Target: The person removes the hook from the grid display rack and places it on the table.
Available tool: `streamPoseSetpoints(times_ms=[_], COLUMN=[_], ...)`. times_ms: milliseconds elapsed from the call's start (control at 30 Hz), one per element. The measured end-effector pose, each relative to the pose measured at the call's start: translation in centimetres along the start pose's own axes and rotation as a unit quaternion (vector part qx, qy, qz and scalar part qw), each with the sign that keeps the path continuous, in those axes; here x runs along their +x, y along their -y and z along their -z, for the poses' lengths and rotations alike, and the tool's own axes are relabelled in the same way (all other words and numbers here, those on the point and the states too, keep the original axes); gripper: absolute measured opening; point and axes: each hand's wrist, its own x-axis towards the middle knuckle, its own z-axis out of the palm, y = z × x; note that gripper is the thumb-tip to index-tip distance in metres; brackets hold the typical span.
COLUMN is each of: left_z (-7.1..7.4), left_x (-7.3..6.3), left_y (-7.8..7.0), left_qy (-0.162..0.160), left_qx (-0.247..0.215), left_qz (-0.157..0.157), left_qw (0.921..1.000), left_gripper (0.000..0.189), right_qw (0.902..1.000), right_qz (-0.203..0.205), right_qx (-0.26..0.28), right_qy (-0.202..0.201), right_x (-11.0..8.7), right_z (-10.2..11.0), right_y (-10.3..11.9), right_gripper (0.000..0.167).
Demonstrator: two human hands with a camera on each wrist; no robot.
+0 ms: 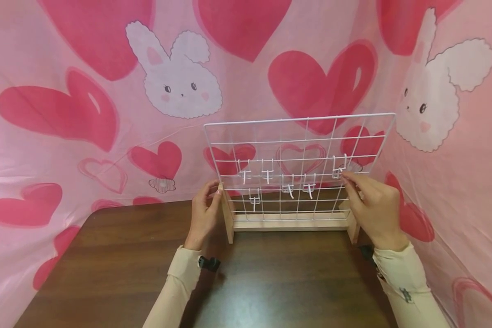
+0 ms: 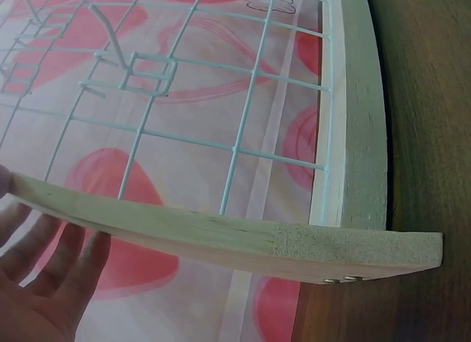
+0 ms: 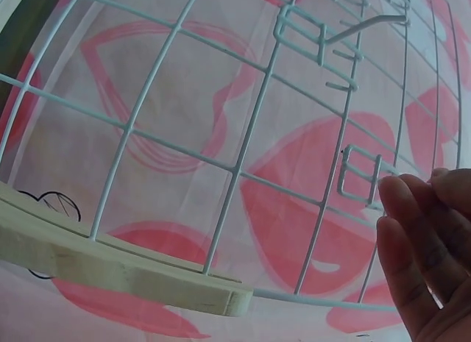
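Observation:
A white wire grid rack (image 1: pixel 299 120) stands in a wooden frame with a crossbar base (image 1: pixel 291 224). My left hand (image 1: pixel 205 214) holds the upper end of the left wooden upright (image 1: pixel 228 218); in the left wrist view its fingers (image 2: pixel 55 265) lie along the upright's outer face. High on the grid's right side, my right hand (image 1: pixel 375 205) pinches a white wire hook (image 1: pixel 338 173) between thumb and fingertips. The same hook (image 3: pixel 359 173) hangs on the wires in the right wrist view, its prong hidden by the fingers.
Several other white hooks hang on the grid, among them one at upper left (image 1: pixel 267 174) and one lower down (image 1: pixel 254 199). The rack stands on a dark wooden table (image 1: pixel 147 273). A pink cloth (image 1: pixel 238 91) with hearts and rabbits drapes behind and to the right.

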Motion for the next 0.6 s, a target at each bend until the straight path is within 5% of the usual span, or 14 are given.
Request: streamPoseSetpoints(times_ms=[167, 600], left_z=[0.07, -0.16], left_x=[0.01, 0.03], left_y=[0.05, 0.14], left_qy=[0.001, -0.008], left_qx=[0.002, -0.001], left_qz=[0.000, -0.014], left_qw=[1.0000, 0.9999], left_gripper=[0.029, 0.028], right_qw=[1.0000, 0.9998], right_qz=[0.005, -0.002], right_qx=[0.002, 0.003], right_qy=[-0.007, -0.022], right_x=[0.12, 0.25], right_z=[-0.09, -0.40], right_y=[-0.09, 0.02], right_gripper=[0.049, 0.052])
